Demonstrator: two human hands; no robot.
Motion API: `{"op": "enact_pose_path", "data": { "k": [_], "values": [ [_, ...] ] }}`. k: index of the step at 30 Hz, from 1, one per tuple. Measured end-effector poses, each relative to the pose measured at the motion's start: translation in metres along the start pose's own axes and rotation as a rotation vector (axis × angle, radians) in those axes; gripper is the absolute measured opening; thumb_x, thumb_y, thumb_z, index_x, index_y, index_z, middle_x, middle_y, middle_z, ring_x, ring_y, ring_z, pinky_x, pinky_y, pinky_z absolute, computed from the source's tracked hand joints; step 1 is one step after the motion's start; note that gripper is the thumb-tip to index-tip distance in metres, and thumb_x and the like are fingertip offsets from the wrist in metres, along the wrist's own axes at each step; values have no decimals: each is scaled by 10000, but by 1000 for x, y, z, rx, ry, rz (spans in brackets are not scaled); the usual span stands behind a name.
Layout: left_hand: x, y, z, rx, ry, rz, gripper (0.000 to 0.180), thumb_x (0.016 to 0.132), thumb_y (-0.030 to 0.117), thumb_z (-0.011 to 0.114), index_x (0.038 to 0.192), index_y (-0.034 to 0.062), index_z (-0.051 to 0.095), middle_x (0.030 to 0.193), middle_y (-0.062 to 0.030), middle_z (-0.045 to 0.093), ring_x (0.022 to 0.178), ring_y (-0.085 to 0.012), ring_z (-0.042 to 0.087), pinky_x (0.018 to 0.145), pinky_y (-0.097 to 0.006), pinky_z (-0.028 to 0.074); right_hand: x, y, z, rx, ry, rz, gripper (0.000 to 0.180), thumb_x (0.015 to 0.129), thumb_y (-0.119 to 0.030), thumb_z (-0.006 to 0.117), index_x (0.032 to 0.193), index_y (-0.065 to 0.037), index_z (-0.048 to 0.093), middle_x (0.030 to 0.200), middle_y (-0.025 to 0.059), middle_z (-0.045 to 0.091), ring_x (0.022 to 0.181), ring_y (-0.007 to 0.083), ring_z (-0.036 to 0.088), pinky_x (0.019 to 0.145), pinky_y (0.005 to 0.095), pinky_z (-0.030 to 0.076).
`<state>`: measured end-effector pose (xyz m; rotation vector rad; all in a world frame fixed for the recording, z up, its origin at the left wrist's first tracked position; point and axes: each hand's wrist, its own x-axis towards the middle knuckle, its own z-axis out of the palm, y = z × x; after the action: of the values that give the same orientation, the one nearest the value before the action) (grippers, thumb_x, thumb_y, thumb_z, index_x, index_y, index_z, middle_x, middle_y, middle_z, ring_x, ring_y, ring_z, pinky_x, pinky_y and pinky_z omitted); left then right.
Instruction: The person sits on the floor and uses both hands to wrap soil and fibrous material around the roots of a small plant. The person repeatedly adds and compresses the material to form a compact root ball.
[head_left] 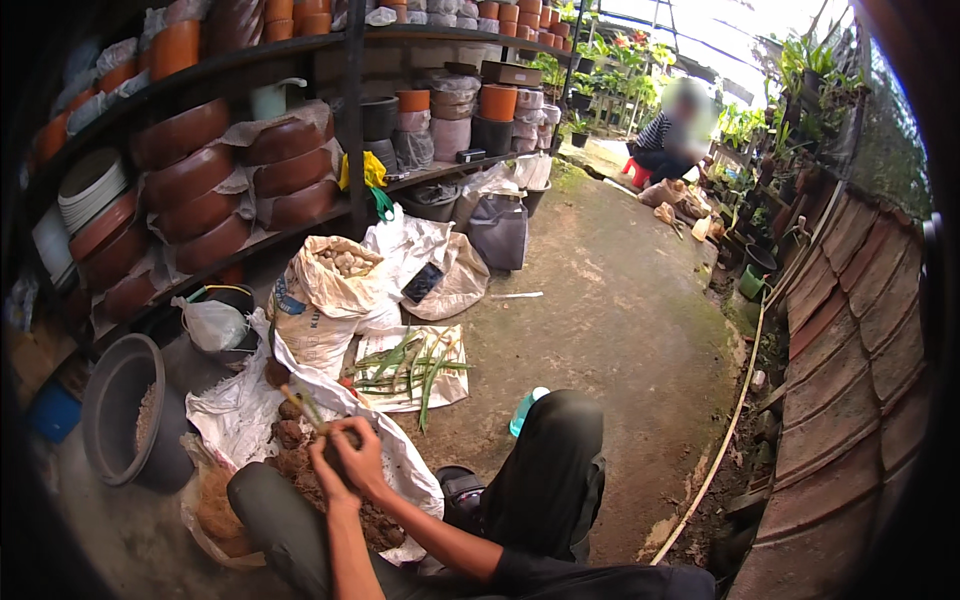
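Note:
My left hand (328,470) and my right hand (362,456) are closed together in front of my knees. A short, pale green-brown plant stem (308,408) sticks out beyond the fingers, pointing away and to the left. Its lower end is hidden in my grip. Below them, a white sack (408,478) lies spread out with brown fibrous clumps (290,462) on it. Just ahead, long green leaf strips (432,378) lie on a flat white sack (455,352).
A dark round tub (105,420) stands at left, near an open sack of pale chunks (345,262). Shelves (360,185) of pots line the left side. A phone (422,283) rests on a sack. A teal cup (524,412) is beside my knee. Another person (655,135) sits far off.

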<state>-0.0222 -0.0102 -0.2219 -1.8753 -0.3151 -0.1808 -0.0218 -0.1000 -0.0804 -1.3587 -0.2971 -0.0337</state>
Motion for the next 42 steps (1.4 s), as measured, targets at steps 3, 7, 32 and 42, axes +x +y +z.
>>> {"op": "enact_pose_path", "data": {
  "k": [3, 7, 32, 42],
  "values": [
    [-1, -27, -90, 1895, 335, 335, 437, 942, 406, 478, 1201, 65, 566, 1062, -39, 607, 1001, -184, 592, 887, -314, 479, -12, 12, -54, -23, 213, -59, 147, 853, -115, 673, 929, 3, 628, 946, 110, 645, 914, 207, 614, 845, 332, 474],
    [11, -108, -159, 2584, 235, 329, 439, 1026, 425, 389, 1219, 69, 557, 1092, -44, 613, 1025, -182, 592, 925, -339, 466, 9, -50, -72, -107, 213, -187, 112, 847, -31, 676, 935, 4, 617, 901, 61, 639, 859, 136, 606, 806, 277, 485],
    [53, -147, -156, 2343, 356, 583, 367, 988, 378, 464, 1150, 71, 583, 1044, -42, 614, 986, -161, 590, 908, -318, 464, 32, -58, -66, 4, 125, -67, 317, 850, -109, 681, 1127, -4, 568, 1138, 121, 585, 1116, 210, 545, 990, 338, 419],
    [61, -132, -142, 2288, 390, 486, 366, 957, 392, 496, 1107, 75, 600, 1030, -40, 628, 938, -183, 613, 846, -335, 500, 37, -48, -58, -80, 196, -209, 164, 890, -101, 632, 1019, 0, 640, 1100, 151, 616, 1078, 272, 583, 974, 376, 437]
  ]
}}
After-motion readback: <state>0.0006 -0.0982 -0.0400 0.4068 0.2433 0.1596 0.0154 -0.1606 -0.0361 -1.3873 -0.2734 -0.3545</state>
